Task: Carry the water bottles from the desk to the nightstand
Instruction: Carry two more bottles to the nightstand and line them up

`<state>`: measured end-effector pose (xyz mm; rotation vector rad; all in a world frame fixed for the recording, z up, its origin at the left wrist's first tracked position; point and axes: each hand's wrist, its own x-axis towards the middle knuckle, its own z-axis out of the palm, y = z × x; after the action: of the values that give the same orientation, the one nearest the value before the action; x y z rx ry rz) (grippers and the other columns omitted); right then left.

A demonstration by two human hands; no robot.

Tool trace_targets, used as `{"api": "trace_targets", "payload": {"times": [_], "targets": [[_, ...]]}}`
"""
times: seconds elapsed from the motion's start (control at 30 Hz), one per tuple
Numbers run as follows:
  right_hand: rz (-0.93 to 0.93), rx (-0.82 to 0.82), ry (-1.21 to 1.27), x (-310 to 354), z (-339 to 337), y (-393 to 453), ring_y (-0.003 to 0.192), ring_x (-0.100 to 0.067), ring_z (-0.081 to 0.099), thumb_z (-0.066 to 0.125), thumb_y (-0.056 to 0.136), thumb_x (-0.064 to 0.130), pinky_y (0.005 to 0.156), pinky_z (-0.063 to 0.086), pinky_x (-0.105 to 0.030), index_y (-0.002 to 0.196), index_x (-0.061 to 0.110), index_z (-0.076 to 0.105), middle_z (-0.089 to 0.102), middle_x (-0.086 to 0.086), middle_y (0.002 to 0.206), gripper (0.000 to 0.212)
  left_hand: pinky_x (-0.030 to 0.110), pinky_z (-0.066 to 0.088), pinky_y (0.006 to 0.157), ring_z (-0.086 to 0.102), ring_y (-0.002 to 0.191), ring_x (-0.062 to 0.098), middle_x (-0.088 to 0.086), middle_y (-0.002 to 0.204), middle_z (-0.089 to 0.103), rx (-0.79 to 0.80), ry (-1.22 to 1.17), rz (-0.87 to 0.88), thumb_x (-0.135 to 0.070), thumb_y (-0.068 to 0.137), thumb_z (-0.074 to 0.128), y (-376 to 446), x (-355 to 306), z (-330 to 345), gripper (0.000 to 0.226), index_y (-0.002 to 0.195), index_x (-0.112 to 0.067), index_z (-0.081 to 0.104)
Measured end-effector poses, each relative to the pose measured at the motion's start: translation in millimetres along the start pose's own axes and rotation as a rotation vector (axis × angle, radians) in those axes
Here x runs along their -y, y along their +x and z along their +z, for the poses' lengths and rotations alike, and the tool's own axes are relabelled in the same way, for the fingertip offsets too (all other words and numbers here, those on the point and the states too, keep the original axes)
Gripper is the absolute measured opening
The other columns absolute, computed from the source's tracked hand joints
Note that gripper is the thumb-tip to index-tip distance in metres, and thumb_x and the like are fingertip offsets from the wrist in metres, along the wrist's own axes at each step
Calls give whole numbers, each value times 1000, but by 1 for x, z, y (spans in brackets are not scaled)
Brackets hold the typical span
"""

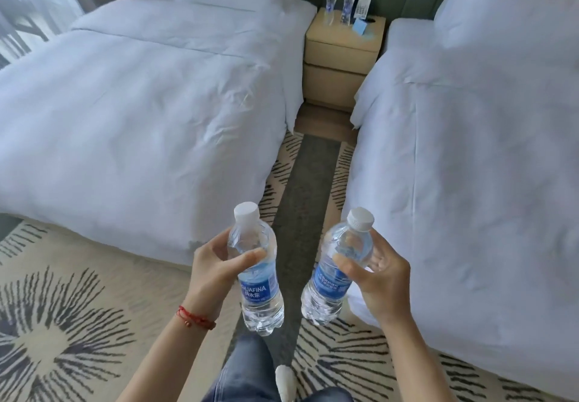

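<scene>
Fingers of left hand (216, 265) and right hand (380, 279) curl round one bottle each (258, 273) (336, 271), upright for carrying; nightstand (343, 54) far ahead.

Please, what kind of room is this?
Probably a twin hotel room: two beds made in white linen, a shared nightstand between them with two water bottles and a phone, and patterned carpet.

The near left bottle (258, 271) carries a blue label reading "AQUAFINA", its first letter partly hidden by a thumb, with Chinese characters below it. The near right bottle (336, 265) shows small white Chinese print on its blue label, too fine to read.
</scene>
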<state>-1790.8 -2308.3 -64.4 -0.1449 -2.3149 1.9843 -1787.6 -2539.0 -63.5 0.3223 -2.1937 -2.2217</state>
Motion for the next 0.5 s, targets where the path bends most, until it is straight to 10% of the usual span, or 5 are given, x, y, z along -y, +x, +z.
{"api": "trace_targets", "payload": {"times": [0.5], "targets": [[46,-166,-106,-11,33,326,96,-7,63,70,45,57,70,53,-13,109,30,58,65,9,105,70,27,55,71,68,88,21,3,94,73,151,38,34,-42,51,75,354,-35,67,54,97,-13,68]]}}
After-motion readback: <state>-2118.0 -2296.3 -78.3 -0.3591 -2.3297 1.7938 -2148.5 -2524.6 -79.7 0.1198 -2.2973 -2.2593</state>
